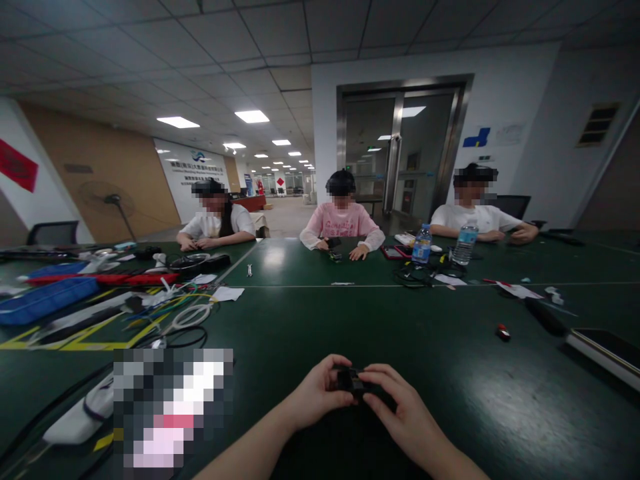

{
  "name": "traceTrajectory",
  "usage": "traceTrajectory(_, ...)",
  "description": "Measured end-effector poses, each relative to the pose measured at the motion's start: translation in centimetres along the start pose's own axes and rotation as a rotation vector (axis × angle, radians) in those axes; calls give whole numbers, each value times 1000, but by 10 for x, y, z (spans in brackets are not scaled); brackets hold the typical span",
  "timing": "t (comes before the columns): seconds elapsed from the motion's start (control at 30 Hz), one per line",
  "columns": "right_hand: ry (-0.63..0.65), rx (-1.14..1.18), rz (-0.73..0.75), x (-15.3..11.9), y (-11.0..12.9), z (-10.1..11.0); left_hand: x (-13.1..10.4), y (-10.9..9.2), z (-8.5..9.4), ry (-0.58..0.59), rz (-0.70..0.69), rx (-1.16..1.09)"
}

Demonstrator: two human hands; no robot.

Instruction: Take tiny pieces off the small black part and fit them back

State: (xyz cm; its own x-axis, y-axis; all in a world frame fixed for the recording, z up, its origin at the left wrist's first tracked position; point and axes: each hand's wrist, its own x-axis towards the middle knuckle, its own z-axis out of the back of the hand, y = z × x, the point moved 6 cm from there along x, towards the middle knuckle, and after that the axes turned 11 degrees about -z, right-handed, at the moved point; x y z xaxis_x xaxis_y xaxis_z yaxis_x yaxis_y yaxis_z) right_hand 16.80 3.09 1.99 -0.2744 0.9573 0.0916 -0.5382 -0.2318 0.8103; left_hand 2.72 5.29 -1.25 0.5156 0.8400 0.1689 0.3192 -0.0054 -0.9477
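Our left grip (318, 395) and right grip (397, 398) pinch narrowly on a black block (351, 382) between them. Probably light, stiff; we'd hold its ends.

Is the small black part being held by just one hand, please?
No, the left hand and the right hand both have fingers on the small black part.
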Motion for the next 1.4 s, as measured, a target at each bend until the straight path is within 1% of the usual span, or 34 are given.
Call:
traceTrajectory(0.1, -8, -5, -1, 0, 0, 0, 0, 1, 2, -15, -4, -2)
traceTrajectory(0.3, -3, -3, 10, 0, 1, 1, 1, 0, -1, 5, -12, -4)
traceTrajectory(0.43, -10, -1, 11, 1, 1, 1, 1, 0, -1, -7, -17, -7)
traceTrajectory(0.63, -9, -11, 9, 0, 0, 0, 0, 0, 0, 6, 6, 6)
traceTrajectory(0.83, -13, -4, 16, -1, 2, 1, 0, -1, 1, -8, 19, 29)
traceTrajectory(1.1, -10, 4, -16, -1, 1, 1, 0, -3, -1, 7, 9, 17)
traceTrajectory(1.3, -27, 16, 29, 0, -1, 0, 1, -2, -1, 1, -24, 6)
traceTrajectory(1.4, -20, 21, 20, 1, -1, 0, 1, -1, -1, -3, -21, 7)
